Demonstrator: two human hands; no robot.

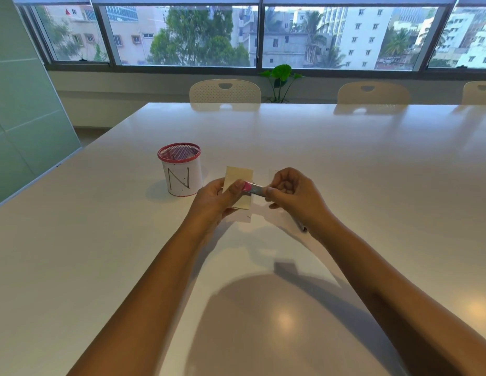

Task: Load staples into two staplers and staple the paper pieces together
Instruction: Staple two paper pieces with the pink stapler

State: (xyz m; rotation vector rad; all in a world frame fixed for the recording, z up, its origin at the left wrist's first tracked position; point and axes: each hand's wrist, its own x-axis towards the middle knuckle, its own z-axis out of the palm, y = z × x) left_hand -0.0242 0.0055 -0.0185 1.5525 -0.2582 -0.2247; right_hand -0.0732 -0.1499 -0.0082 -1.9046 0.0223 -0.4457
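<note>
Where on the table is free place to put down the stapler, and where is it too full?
Bare table runs right of the right hand toward the chairs, and also near the person, between the forearms. It is crowded around the left hand, which holds paper pieces against the stapler, with the mesh cup just beside.

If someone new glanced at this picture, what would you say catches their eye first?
First, the two hands meeting above the middle of the white table: the left hand holds paper pieces while the right hand grips a small pink-tipped stapler against them. Next, the red-rimmed mesh cup marked "N", standing just left of the hands.
</note>
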